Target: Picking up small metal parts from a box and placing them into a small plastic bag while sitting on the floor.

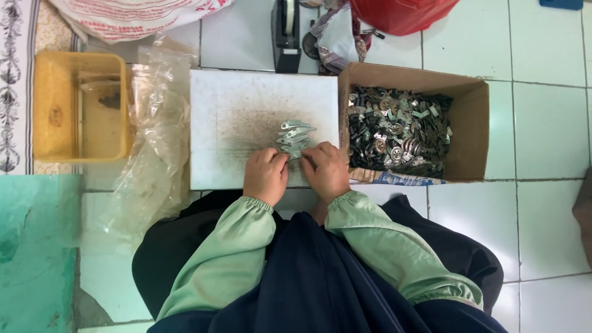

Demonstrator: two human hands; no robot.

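Holding metal bits [295, 137] on white board [246, 123] | left hand [266, 176] and right hand [325, 171] side by side, each grip closed on the pile's near end | box [475, 132] of parts right of board | yellow tub [80, 105] and plastic bag [157, 142] left | tape holder [287, 37] behind

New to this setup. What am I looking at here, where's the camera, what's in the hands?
There is no machine: a person works with two bare hands, and the one picture comes from a camera worn on their head, looking straight down. The left hand and right hand rest side by side on a scuffed white board on the tiled floor, fingertips at a fanned stack of small flat metal pieces. Whether either grip is closed on a piece is not clear. Right of the board, a cardboard box holds many mixed metal parts. Left lie clear plastic bags and a yellow tub. A tape dispenser stands above.
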